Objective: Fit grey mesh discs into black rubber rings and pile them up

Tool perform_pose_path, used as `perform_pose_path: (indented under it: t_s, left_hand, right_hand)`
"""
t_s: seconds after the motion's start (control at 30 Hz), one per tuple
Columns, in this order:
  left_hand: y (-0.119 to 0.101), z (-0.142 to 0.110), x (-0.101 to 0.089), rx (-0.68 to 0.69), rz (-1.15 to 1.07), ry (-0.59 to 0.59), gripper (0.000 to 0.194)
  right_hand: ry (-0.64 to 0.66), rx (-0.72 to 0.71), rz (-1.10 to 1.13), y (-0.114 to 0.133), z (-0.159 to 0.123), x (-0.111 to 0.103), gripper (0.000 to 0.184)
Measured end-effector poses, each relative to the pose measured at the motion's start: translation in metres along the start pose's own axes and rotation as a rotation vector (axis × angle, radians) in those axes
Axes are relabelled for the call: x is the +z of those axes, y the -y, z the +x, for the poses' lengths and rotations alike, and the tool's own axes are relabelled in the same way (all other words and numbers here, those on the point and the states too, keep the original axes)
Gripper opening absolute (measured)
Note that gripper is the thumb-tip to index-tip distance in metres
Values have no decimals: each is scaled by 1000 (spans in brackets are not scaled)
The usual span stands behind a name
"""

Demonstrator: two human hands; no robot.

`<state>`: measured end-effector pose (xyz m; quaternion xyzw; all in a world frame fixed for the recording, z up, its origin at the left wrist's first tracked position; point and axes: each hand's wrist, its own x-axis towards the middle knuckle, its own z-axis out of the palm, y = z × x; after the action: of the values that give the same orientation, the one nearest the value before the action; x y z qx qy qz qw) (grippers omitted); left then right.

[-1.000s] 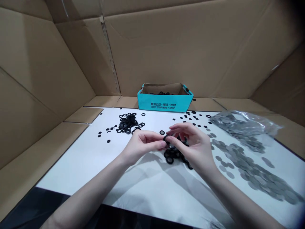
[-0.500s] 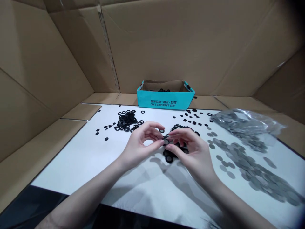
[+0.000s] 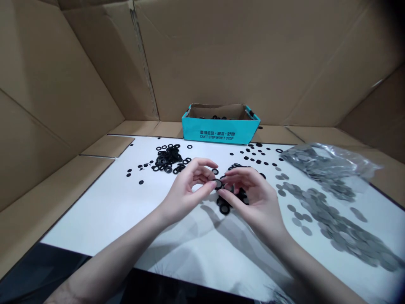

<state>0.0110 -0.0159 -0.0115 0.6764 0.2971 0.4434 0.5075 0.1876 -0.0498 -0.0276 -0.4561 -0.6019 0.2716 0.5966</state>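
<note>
Between my two hands is a black ring with a grey disc in its middle (image 3: 218,184). My left hand (image 3: 190,190) pinches its left side between thumb and fingers. From the other side, the thumb and fingertips of my right hand (image 3: 253,192) grip its right edge. Below and behind my right hand lies a pile of black rings with grey centres (image 3: 224,209), partly hidden by that hand. One more such ring (image 3: 215,172) lies just beyond the fingertips. A heap of black rings (image 3: 169,158) sits on the white table to the left.
A turquoise box (image 3: 221,130) holding black rings stands at the back. On the right, grey discs (image 3: 341,228) are spread near a clear plastic bag (image 3: 329,162) of discs. Small black discs (image 3: 259,161) lie scattered before the box. Cardboard walls (image 3: 253,55) surround the table.
The held ring has tilted so its grey face shows. My left fingers have lifted and curled away from the flatter pinch seen earlier. The view has shifted slightly.
</note>
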Motion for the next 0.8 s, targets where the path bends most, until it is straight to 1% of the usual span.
perform_pose_path:
  t_s: [0.07, 0.2, 0.3, 0.37, 0.47, 0.57, 0.67, 0.8]
  left_hand:
    - [0, 0, 1, 9, -14, -6, 23]
    - [3, -1, 4, 66, 10, -17, 25]
    - [5, -2, 6, 133, 55, -27, 25]
    - [7, -2, 6, 167, 86, -20, 27]
    - [8, -2, 6, 180, 148, 22, 28]
    - [9, -2, 5, 192, 202, 55, 27]
    - [9, -2, 5, 202, 227, 60, 25]
    - [9, -3, 6, 228, 251, 38, 23]
  right_hand:
    - [18, 79, 151, -1, 1, 0, 28]
    - [72, 338, 469, -4, 1, -1, 38]
    - [61, 508, 595, -4, -1, -2, 47]
    - [47, 574, 621, -4, -1, -2, 52]
    - [7, 606, 607, -3, 0, -1, 59]
    - [-40, 587, 573, -1, 1, 1, 65]
    - [-72, 549, 544, 1, 1, 2, 67]
    - [-79, 529, 532, 2, 1, 1, 66]
